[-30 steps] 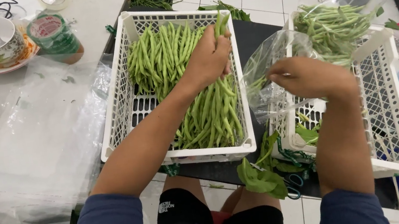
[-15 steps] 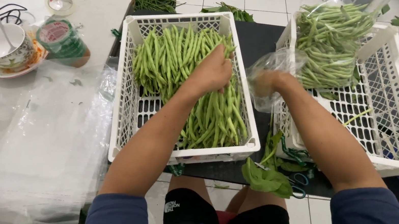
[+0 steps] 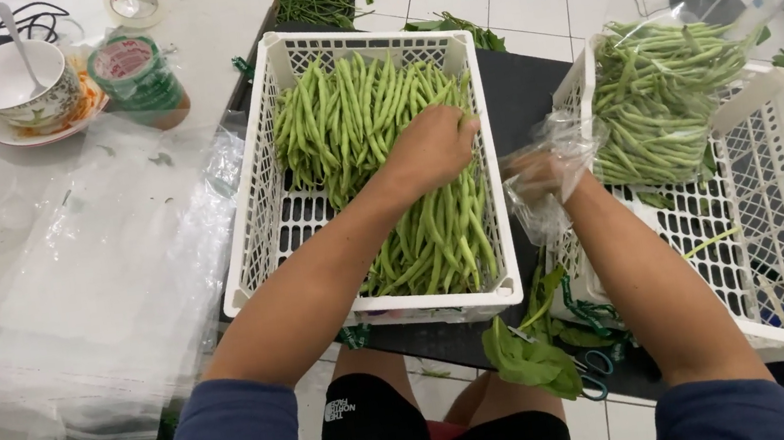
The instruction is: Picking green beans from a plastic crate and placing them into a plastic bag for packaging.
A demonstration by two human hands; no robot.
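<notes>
Beans (image 3: 372,142) fill the white crate (image 3: 260,217) in front of us. Our left hand (image 3: 433,144) rests on the pile with its fingers curled shut around a small bunch of them. Our right hand (image 3: 536,176) is inside a clear plastic bag (image 3: 555,153) and holds its mouth open. That bag lies between the two crates, and its far end, stuffed with beans, rests in the other white crate (image 3: 783,199). We think some beans could slip from the bunch and fall on the dark mat (image 3: 512,93) in the gap. The thin bag could also flop shut, because only one hand holds it open.
</notes>
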